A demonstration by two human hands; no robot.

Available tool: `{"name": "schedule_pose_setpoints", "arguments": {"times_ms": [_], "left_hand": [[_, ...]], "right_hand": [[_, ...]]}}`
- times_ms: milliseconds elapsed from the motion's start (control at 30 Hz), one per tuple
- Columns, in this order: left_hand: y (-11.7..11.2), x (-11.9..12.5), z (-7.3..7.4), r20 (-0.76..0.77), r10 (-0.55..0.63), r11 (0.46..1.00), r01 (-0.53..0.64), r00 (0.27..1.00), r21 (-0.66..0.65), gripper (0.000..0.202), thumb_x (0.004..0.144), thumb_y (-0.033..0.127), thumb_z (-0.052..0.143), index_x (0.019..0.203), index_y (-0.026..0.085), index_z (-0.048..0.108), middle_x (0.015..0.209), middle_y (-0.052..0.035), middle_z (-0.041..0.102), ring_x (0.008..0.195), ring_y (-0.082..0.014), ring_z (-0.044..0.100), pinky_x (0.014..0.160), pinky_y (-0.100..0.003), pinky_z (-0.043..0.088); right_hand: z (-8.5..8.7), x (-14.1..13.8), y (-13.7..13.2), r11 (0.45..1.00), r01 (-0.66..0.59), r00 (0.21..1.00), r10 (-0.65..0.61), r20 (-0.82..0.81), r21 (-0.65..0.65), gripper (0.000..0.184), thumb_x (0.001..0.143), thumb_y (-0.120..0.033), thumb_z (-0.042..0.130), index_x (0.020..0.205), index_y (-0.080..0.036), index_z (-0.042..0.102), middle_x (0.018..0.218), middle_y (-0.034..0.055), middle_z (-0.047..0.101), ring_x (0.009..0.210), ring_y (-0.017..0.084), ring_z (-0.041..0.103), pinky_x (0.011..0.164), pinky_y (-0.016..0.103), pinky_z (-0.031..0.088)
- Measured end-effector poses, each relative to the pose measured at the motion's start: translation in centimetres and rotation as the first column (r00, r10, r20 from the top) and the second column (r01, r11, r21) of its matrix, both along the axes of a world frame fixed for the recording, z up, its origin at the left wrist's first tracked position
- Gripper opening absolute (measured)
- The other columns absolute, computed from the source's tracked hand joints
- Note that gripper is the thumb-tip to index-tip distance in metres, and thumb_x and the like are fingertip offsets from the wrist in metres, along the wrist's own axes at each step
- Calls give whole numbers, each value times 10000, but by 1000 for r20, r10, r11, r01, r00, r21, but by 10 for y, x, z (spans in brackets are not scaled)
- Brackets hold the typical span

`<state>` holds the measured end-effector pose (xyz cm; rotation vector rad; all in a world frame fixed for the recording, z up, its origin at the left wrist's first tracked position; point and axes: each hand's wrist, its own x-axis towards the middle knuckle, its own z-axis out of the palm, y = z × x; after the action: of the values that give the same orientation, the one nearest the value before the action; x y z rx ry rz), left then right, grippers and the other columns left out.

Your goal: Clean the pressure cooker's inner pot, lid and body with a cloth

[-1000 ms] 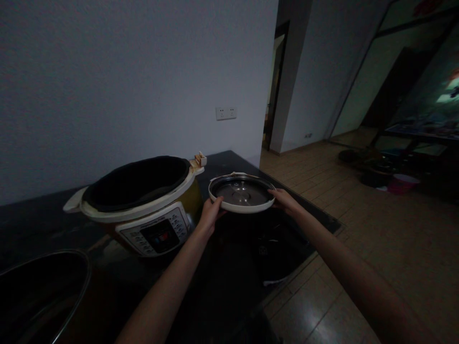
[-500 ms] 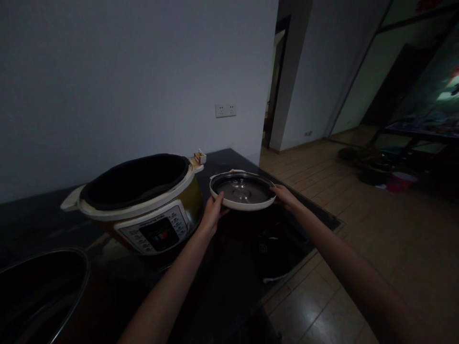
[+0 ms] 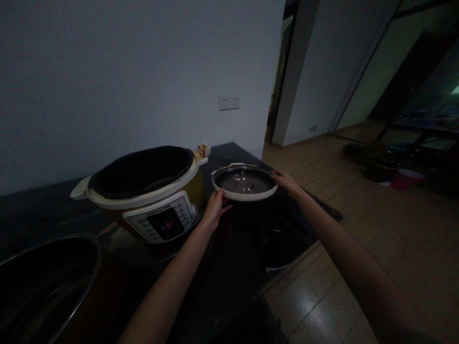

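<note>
Between my two hands is a round pressure cooker lid [image 3: 247, 195], its metal inner side facing up and its pale rim around it. My left hand [image 3: 215, 208] grips the near left edge, thumb on top and fingers underneath. On the right edge, my right hand [image 3: 286, 181] is closed around the rim. To the left stands the electric pressure cooker body [image 3: 168, 220], uncovered, with a button panel in front and a pale hinge bracket at its right. Its dark interior cannot be made out.
A large metal-rimmed pot [image 3: 93, 267] stands at the lower left of the dark tabletop [image 3: 229, 272]. Near the table's right edge lies a dark item with a pale edge [image 3: 276, 248]. A wall socket [image 3: 228, 102] is behind, and a pink basin [image 3: 407, 178] sits on the floor.
The view has shifted slightly, so the cooker and pot appear a little higher and farther right. Both hands still hold the lid, which looks much the same.
</note>
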<state>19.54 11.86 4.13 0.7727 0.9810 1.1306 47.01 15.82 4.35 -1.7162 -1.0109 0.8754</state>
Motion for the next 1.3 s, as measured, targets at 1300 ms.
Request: {"name": "schedule_pose_setpoints", "arguments": {"times_ms": [1300], "left_hand": [[-95,-68,23,-412,16,897,169,911,408,286,740,108,667,993,227,729,1024,-90,700,947,-200,641,881,-294,478]], "right_hand": [[42,-24,-77,795,-232,667,-290,687,561,338,847,-370,524,1118,-189,615,1276,137,532,1212,304,455,1036,501,323]]}}
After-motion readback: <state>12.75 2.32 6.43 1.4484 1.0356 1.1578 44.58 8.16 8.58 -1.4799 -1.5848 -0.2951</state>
